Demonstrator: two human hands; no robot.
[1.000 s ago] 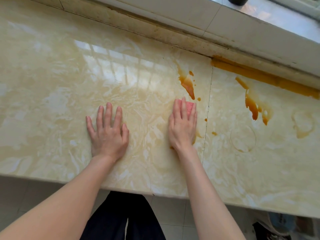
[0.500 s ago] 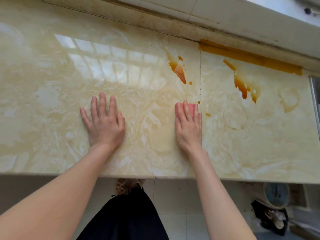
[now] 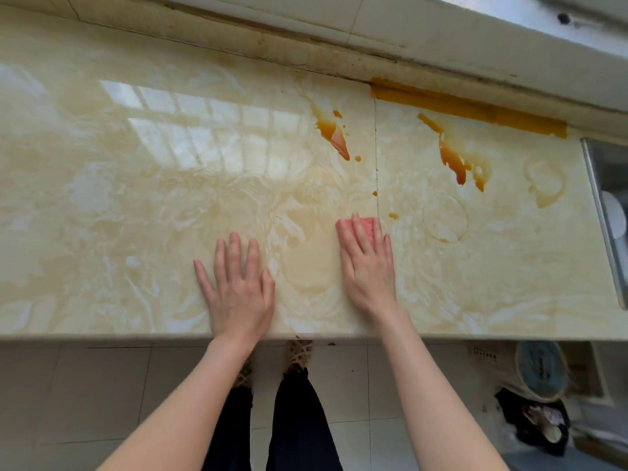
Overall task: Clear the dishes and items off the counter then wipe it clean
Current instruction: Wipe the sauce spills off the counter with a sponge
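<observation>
The right hand (image 3: 368,266) lies flat, fingers straight and close together, pressing down on a pink cleaning pad (image 3: 371,223) whose far edge peeks out past the fingertips; whether it is a sponge or a folded cloth I cannot tell. The left hand (image 3: 238,290) rests palm down beside it, fingers spread and relaxed, holding nothing. Both sit near the front edge of the surface (image 3: 136,215), a glossy cream marble-patterned top that mirrors a barred window. The pad lies just left of a thin seam (image 3: 375,147) running front to back across the top. Between the two hands the stone carries a pale, smeared wet patch (image 3: 306,266). Beyond the pad, an orange-brown streak (image 3: 334,136) with a few droplets lies left of the seam, and a second streak (image 3: 452,161) lies right of it. A thick orange band (image 3: 469,108) runs along the back edge where the top meets the grimy tiled wall (image 3: 373,35). Two faint ring marks show to the right, one (image 3: 445,219) near the pad and another (image 3: 543,181) farther off. At the far right the metal rim of a sink (image 3: 598,212) cuts into the top. Below the front edge, dark trousers (image 3: 299,419) and woven slippers (image 3: 299,351) stand on a pale tiled floor (image 3: 85,385), with a round bluish object (image 3: 540,368) and a dark bag (image 3: 533,416) off to the right.
</observation>
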